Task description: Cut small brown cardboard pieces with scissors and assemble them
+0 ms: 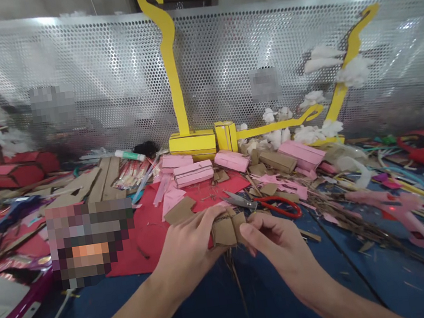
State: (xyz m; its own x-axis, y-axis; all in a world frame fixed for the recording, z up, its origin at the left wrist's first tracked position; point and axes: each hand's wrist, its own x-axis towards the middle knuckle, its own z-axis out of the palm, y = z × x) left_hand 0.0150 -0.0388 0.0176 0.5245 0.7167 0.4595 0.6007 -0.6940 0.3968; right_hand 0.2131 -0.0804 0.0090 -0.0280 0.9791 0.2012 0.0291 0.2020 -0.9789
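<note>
Between my two hands is a small folded piece of brown cardboard (224, 232), creased into panels. My left hand (192, 241) wraps round its left side, with a bit of red showing by the fingers. My right hand (273, 240) pinches its right edge between thumb and fingers. Thin dry strands hang below it over the blue tabletop (201, 308). Just beyond my right hand lie scissors (277, 205) with red handles, blades pointing left. Under and behind my left hand is a red sheet (145, 242), with a loose cardboard scrap (180, 211) on it.
Several pink boxes (193, 173) stand behind my hands, near a yellow box with a tall hooked strip (174, 80). A pink glue gun (395, 212) with a cord lies at right. Cardboard strips (104, 179) and a purple case (15, 307) are at left. A perforated metal panel (104, 63) closes the back.
</note>
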